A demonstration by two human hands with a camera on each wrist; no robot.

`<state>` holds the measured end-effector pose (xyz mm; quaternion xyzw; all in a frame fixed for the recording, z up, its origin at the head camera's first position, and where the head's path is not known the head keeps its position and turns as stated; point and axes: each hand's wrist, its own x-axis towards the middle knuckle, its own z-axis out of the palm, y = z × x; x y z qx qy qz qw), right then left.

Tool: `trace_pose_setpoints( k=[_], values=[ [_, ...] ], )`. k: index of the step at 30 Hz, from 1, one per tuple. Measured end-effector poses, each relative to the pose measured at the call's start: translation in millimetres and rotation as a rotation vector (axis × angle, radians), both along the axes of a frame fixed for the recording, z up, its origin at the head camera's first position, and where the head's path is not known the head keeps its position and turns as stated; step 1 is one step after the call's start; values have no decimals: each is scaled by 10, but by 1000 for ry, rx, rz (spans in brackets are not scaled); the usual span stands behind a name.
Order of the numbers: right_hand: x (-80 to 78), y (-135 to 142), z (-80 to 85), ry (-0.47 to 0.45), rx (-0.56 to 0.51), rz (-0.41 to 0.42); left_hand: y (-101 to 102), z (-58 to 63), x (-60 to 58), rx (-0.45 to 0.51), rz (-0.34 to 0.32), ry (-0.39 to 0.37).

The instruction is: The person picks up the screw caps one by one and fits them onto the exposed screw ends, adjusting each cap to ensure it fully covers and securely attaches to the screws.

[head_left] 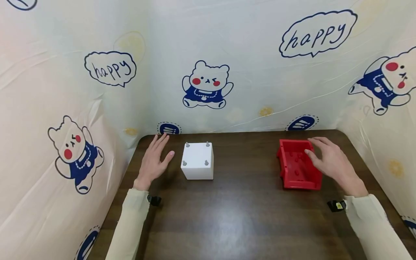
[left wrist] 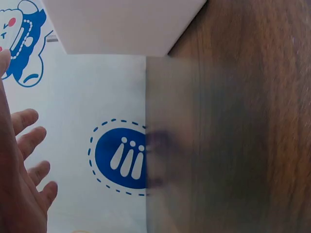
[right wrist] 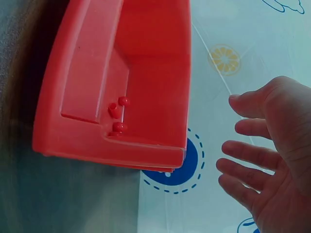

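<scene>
A white block (head_left: 197, 160) stands on the dark wooden table, with metal screws poking up near the corners of its top. My left hand (head_left: 154, 159) is just left of it, fingers spread and holding nothing. In the left wrist view the block (left wrist: 121, 26) fills the top edge, apart from the hand (left wrist: 26, 170). On the right sits a red plastic bin (head_left: 297, 164) with several small red caps (right wrist: 118, 116) on its floor. My right hand (head_left: 331, 159) hovers by the bin's right side, fingers extended, nothing in its grasp.
The brown table (head_left: 227, 216) reaches back to a pale curtain (head_left: 253, 72) printed with bears and "happy" bubbles, which also rises on both sides. Dark wrist cameras (head_left: 336, 206) are strapped under both sleeves. The block and bin stand well apart.
</scene>
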<state>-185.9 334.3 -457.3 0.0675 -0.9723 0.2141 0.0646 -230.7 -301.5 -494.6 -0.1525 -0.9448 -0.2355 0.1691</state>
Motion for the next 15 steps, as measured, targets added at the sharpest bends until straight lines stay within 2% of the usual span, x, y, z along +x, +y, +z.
trace_pose_setpoints(
  k=[5, 10, 15],
  values=[
    [26, -32, -18, 24, -11, 28, 53, -32, 32, 73, -33, -20],
    [37, -69, -47, 62, 6, 75, 96, -70, 49, 121, -82, 12],
    [47, -103, -62, 35, 11, 95, 131, -97, 77, 160, -112, 25]
  ],
)
